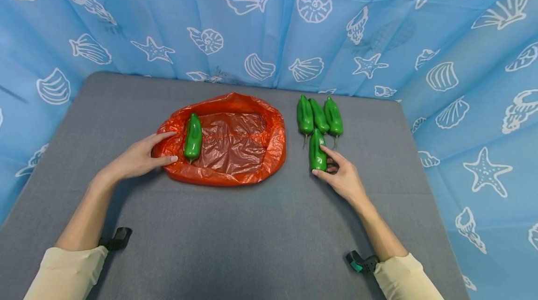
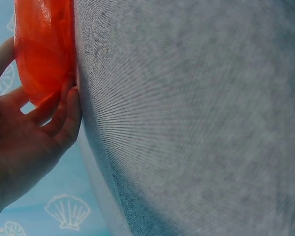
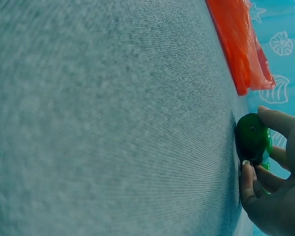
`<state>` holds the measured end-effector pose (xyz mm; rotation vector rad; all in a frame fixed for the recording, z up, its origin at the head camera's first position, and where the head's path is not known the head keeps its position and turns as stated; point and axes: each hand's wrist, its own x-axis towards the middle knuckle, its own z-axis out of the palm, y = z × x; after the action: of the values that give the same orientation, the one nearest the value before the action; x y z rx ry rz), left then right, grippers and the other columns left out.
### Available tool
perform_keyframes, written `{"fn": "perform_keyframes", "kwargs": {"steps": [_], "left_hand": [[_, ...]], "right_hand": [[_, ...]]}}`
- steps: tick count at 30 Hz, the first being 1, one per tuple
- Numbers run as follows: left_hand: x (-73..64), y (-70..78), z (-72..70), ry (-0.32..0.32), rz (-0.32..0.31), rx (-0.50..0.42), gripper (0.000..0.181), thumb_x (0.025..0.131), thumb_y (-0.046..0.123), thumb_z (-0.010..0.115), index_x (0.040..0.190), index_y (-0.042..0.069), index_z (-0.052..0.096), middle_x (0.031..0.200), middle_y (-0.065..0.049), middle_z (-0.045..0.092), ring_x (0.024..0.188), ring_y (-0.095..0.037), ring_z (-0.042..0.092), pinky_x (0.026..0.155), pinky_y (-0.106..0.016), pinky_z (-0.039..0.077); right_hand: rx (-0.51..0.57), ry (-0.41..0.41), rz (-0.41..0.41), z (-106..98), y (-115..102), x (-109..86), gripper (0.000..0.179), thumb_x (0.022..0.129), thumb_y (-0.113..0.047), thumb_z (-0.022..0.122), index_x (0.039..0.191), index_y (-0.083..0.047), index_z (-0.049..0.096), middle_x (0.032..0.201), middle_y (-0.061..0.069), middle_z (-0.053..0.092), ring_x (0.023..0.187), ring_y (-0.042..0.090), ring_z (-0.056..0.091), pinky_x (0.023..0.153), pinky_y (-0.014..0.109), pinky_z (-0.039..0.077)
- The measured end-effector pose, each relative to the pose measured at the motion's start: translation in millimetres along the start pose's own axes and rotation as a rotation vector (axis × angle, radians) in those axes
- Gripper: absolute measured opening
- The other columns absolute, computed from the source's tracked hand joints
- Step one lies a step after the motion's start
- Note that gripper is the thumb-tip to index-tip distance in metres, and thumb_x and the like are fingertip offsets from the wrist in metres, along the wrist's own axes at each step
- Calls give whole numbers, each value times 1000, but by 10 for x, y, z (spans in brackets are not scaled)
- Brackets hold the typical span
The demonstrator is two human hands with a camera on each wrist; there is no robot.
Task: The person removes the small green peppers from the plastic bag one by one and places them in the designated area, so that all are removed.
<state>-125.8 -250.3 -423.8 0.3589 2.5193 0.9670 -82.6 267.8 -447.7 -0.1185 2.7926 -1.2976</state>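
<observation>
A red plastic bag (image 1: 276,143) lies on the table with its mouth spread wide and its rim rolled outward. My left hand (image 1: 134,157) holds the bag's left side, thumb and index tip over the rim; in the left wrist view its other fingers curl beneath the red plastic (image 2: 44,44). One green pepper (image 1: 193,139) rests inside, along the left wall. To the bag's right, my right hand (image 1: 342,178) grips another green pepper (image 1: 317,150) between thumb and fingers. Seen from the right wrist, that pepper's rounded end (image 3: 252,135) is close against the tabletop.
Three more green peppers sit in a cluster just beyond the right hand, among them the leftmost pepper (image 1: 305,115) and the rightmost pepper (image 1: 334,117). The grey table (image 1: 235,239) meets a blue seashell-patterned curtain (image 1: 176,15) at its back and right edges.
</observation>
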Motion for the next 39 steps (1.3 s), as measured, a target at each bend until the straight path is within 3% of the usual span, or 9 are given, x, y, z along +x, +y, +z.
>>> {"fn": "perform_keyframes", "kwargs": {"steps": [7, 13, 22, 26, 30, 36, 39], "left_hand": [[6, -10, 1, -3, -7, 9, 78, 96, 40, 65, 155, 5, 28, 157, -36, 16, 141, -56, 19, 108, -71, 22], [8, -5, 1, -2, -6, 11, 78, 96, 40, 65, 155, 4, 28, 156, -36, 16, 141, -56, 19, 109, -71, 22], [7, -23, 12, 1, -2, 14, 79, 96, 41, 65, 155, 4, 28, 156, -36, 17, 140, -56, 20, 109, -71, 22], [5, -22, 17, 3, -6, 12, 79, 96, 41, 65, 156, 4, 27, 157, -36, 17, 140, -56, 21, 109, -70, 23], [7, -18, 21, 0, -10, 7, 80, 96, 41, 65, 156, 4, 27, 157, -35, 18, 140, -55, 22, 108, -70, 24], [13, -20, 21, 0, -6, -3, 80, 96, 41, 66, 156, 4, 27, 157, -35, 19, 140, -55, 23, 108, -70, 25], [10, -22, 22, 2, -2, -3, 79, 96, 40, 66, 155, 4, 28, 157, -35, 19, 140, -54, 23, 108, -70, 25]], "right_hand": [[41, 6, -7, -22, 2, -18, 71, 85, -14, 80, 148, -12, 48, 134, 18, 56, 107, 31, 61, 86, 35, 54], [79, 59, -49, -39, 10, -2, 67, 85, -7, 80, 145, -9, 51, 140, 16, 53, 115, 32, 59, 89, 40, 54], [66, 205, -167, -26, -24, 20, 55, 83, -4, 80, 135, -5, 62, 130, 15, 62, 107, 30, 63, 85, 46, 54], [46, 256, -198, 5, -73, 40, 50, 83, -4, 81, 130, -7, 66, 123, 14, 67, 97, 27, 65, 78, 41, 55], [42, 277, -218, 50, -183, 50, 49, 81, -2, 82, 127, -6, 68, 117, 16, 69, 86, 29, 66, 69, 35, 53], [76, 268, -266, 88, -547, 12, 47, 79, 7, 80, 124, 3, 67, 109, 21, 70, 78, 35, 63, 66, 45, 52], [87, 253, -278, 103, -704, 2, 46, 79, 8, 79, 124, 3, 67, 111, 19, 70, 78, 33, 63, 66, 43, 53]]}}
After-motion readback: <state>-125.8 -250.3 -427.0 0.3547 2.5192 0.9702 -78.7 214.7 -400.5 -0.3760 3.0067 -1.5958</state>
